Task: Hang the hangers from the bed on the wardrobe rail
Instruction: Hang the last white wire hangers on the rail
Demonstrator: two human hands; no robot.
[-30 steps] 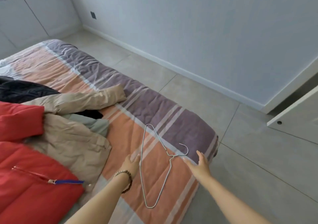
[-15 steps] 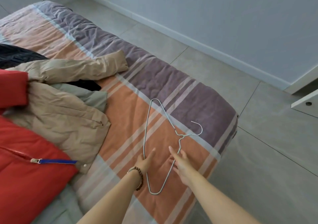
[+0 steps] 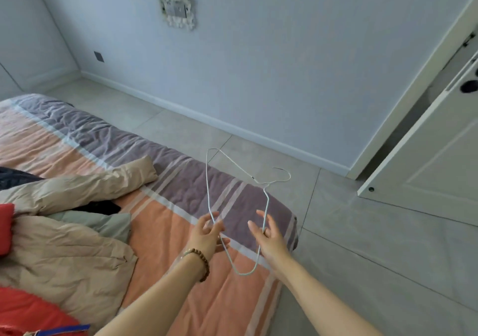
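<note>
Striped bed (image 3: pixel 165 222), pale wall (image 3: pixel 284 64): one wire hanger (image 3: pixel 207 180) held just above the corner.
Left hand (image 3: pixel 207 235) and right hand (image 3: pixel 269 237) each pinch a side wire, grip narrow, hook (image 3: pixel 284 178) left free, likely for hanging.

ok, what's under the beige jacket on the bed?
Black fabric pokes out beneath the beige jacket, all lying on the striped bedspread. Whatever else it covers is hidden.
</note>
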